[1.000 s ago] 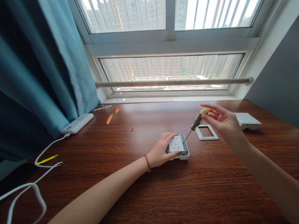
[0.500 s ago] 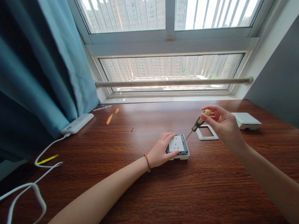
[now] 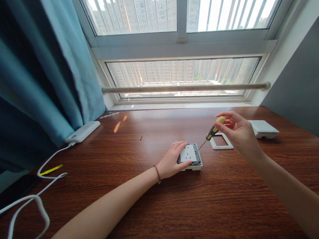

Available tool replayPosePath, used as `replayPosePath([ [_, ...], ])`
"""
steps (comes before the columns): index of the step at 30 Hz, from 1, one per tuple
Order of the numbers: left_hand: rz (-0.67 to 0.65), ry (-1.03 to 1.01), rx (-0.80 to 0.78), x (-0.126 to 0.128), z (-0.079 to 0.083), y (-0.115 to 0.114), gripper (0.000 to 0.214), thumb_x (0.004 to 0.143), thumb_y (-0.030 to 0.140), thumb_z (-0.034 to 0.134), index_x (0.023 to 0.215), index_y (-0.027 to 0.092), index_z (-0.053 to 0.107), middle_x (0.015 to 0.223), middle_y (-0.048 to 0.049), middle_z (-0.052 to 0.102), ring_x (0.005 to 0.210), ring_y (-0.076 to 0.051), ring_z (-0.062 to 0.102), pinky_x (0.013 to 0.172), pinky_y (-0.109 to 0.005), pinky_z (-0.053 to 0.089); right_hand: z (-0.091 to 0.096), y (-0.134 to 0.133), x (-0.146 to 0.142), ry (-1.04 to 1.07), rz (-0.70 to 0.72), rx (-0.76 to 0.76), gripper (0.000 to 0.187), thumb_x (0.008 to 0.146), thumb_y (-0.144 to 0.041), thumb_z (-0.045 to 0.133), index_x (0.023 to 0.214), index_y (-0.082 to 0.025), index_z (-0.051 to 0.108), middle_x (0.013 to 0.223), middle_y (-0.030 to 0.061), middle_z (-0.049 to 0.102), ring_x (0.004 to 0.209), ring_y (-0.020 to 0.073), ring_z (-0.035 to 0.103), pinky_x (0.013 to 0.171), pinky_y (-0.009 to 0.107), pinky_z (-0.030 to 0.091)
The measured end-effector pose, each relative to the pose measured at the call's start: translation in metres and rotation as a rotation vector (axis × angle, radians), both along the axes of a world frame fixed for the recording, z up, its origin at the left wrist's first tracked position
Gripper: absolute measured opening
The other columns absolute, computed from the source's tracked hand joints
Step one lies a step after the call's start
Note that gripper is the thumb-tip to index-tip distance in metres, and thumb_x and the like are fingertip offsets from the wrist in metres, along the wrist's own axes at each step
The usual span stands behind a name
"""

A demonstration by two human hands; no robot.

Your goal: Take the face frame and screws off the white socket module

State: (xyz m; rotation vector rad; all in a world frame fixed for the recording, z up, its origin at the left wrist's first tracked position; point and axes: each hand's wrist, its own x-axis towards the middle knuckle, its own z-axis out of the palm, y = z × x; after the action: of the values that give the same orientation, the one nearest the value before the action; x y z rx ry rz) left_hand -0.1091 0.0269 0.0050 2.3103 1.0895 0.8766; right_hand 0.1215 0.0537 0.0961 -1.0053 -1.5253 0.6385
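My left hand (image 3: 173,160) grips a wall socket (image 3: 189,153) from its left side, thumb along the near edge and fingers at the far edge. The socket has a white face with slots, a dark grey surround and a white box beneath, and it lies flat on the table. In my right hand (image 3: 237,131) is a screwdriver (image 3: 211,132) with a grey and yellow handle, pinched near its top end. It slants down to the left, its tip at the right side of the socket's surround. Whether a screw sits under the tip is too small to tell.
A white square frame (image 3: 221,147) lies right of the socket, and a white box-like unit (image 3: 263,128) stands beyond it. One small screw (image 3: 141,138) lies on the brown table (image 3: 155,211). At left are a white power strip (image 3: 83,132), its cable (image 3: 52,178) and a yellow strip (image 3: 51,170).
My right hand and the screwdriver handle have shifted very slightly to the right, while the tip stays at the socket. The left hand and socket keep their place.
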Motion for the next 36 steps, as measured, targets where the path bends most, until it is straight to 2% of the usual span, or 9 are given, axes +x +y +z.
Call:
replayPosePath([
  [5, -0.001, 0.005, 0.006, 0.0001, -0.0001, 0.0000, 0.058, 0.078, 0.042, 0.057, 0.126, 0.017, 0.039, 0.129, -0.0130, 0.043, 0.123, -0.025, 0.036, 0.106, -0.043, 0.029, -0.0010, 0.0019, 0.0013, 0.128, 0.102, -0.013, 0.036, 0.073, -0.028, 0.067, 0.107, -0.023, 0.057, 0.096, 0.0052, 0.066, 0.092, 0.0201, 0.062, 0.088, 0.040, 0.049],
  [11, -0.003, 0.012, 0.009, -0.0002, -0.0006, 0.0006, 0.058, 0.078, 0.043, 0.057, 0.126, 0.016, 0.039, 0.129, -0.0131, 0.042, 0.123, -0.024, 0.036, 0.107, -0.042, 0.029, 0.0009, -0.0020, 0.0000, 0.172, 0.220, -0.060, 0.025, 0.079, -0.025, 0.061, 0.103, -0.021, 0.058, 0.111, 0.0076, 0.061, 0.103, 0.0230, 0.059, 0.095, 0.044, 0.044],
  [13, -0.002, 0.010, 0.008, -0.0002, -0.0008, 0.0009, 0.058, 0.078, 0.042, 0.057, 0.127, 0.016, 0.039, 0.129, -0.0132, 0.042, 0.122, -0.024, 0.036, 0.107, -0.042, 0.029, -0.0004, -0.0010, -0.0002, 0.160, 0.222, -0.056, 0.024, 0.078, -0.026, 0.062, 0.102, -0.022, 0.058, 0.108, 0.0065, 0.061, 0.101, 0.0228, 0.059, 0.093, 0.043, 0.046],
  [17, -0.003, 0.010, 0.007, -0.0003, -0.0009, 0.0012, 0.058, 0.078, 0.042, 0.058, 0.127, 0.017, 0.039, 0.129, -0.0131, 0.042, 0.123, -0.025, 0.036, 0.107, -0.043, 0.029, -0.0045, 0.0031, 0.0005, 0.086, 0.105, -0.034, 0.034, 0.069, -0.031, 0.071, 0.100, -0.024, 0.059, 0.091, 0.0026, 0.063, 0.084, 0.0193, 0.062, 0.082, 0.040, 0.052],
  [20, -0.005, 0.008, 0.007, -0.0003, -0.0011, 0.0011, 0.058, 0.078, 0.042, 0.058, 0.127, 0.017, 0.039, 0.129, -0.0130, 0.042, 0.123, -0.024, 0.036, 0.107, -0.043, 0.029, -0.0066, 0.0052, 0.0009, 0.079, 0.081, -0.048, 0.037, 0.066, -0.032, 0.073, 0.099, -0.024, 0.059, 0.086, 0.0011, 0.062, 0.076, 0.0173, 0.063, 0.076, 0.039, 0.053],
  [23, -0.005, 0.003, 0.007, -0.0001, -0.0013, 0.0009, 0.058, 0.078, 0.041, 0.058, 0.127, 0.017, 0.038, 0.129, -0.0128, 0.042, 0.122, -0.024, 0.036, 0.107, -0.043, 0.029, -0.0066, 0.0050, 0.0010, 0.135, 0.111, -0.067, 0.039, 0.067, -0.031, 0.072, 0.102, -0.024, 0.058, 0.088, 0.0020, 0.063, 0.078, 0.0176, 0.063, 0.076, 0.038, 0.053],
  [26, -0.002, 0.004, 0.011, 0.0003, -0.0013, 0.0008, 0.058, 0.078, 0.042, 0.057, 0.127, 0.017, 0.038, 0.128, -0.0129, 0.043, 0.122, -0.024, 0.037, 0.106, -0.043, 0.030, -0.0037, 0.0019, 0.0005, 0.193, 0.198, -0.102, 0.039, 0.071, -0.027, 0.069, 0.108, -0.025, 0.054, 0.096, 0.0042, 0.064, 0.087, 0.0190, 0.063, 0.081, 0.038, 0.051],
  [29, -0.001, 0.010, 0.014, 0.0005, -0.0011, 0.0008, 0.057, 0.078, 0.042, 0.057, 0.126, 0.017, 0.039, 0.129, -0.0131, 0.043, 0.122, -0.025, 0.036, 0.106, -0.044, 0.030, -0.0001, -0.0023, -0.0004, 0.196, 0.263, -0.115, 0.034, 0.076, -0.026, 0.064, 0.109, -0.025, 0.054, 0.101, 0.0057, 0.064, 0.093, 0.0194, 0.061, 0.086, 0.040, 0.048],
  [36, 0.000, 0.021, 0.009, 0.0002, -0.0011, 0.0011, 0.058, 0.078, 0.042, 0.057, 0.126, 0.016, 0.039, 0.130, -0.0135, 0.042, 0.124, -0.024, 0.035, 0.108, -0.041, 0.028, -0.0027, 0.0019, -0.0012, 0.180, 0.173, -0.084, 0.026, 0.071, -0.031, 0.069, 0.095, -0.026, 0.062, 0.093, 0.0024, 0.064, 0.086, 0.0174, 0.061, 0.078, 0.035, 0.051],
])
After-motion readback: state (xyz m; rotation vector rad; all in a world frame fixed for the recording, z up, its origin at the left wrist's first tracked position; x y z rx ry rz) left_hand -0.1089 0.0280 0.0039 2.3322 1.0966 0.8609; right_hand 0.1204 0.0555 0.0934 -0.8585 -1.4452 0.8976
